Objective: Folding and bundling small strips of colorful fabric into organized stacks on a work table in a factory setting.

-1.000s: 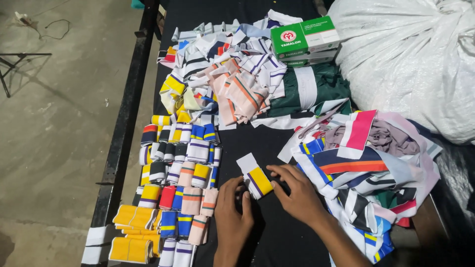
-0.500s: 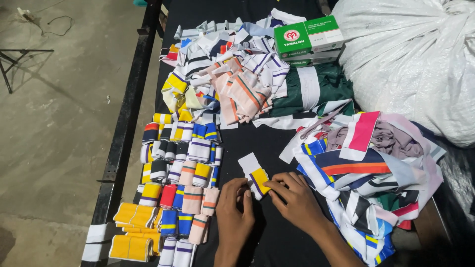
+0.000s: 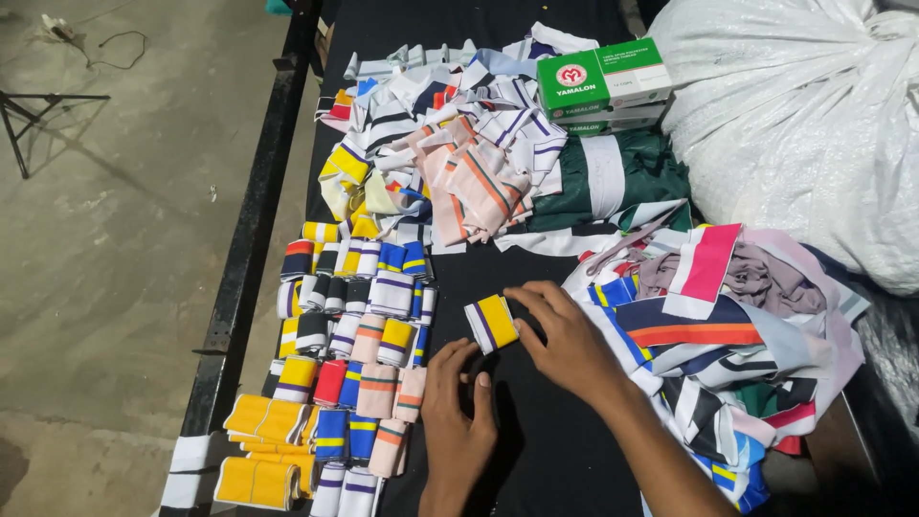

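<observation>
My right hand (image 3: 570,340) rests on the black bench (image 3: 565,460) with its fingertips touching the folded yellow, white and purple striped band (image 3: 492,322), fingers spread and not clamped round it, so the piece lies on the cloth rather than in a grip. My left hand (image 3: 458,407) lies just below it, fingers together and flat on the bench, holding nothing. A second ago the band had a white flap standing open at its upper left, and I had it pinched between both hands; half a second ago the flap was smaller; now it is tucked in and the piece reads as a tight little bundle, with my left hand drawn back from it. I judge from that the fold on this one is finished, and it sits just right of the rows of folded bands (image 3: 354,335) lined up along the bench's left side, near enough to join them. The yellow rolls (image 3: 263,450) at the near left corner, the loose pile of striped pieces (image 3: 450,163) further up, the green and white boxes (image 3: 601,81), the heap of unfolded strips (image 3: 728,325) at my right and the big white sack (image 3: 795,115) all lie as they did in the earlier frames.
</observation>
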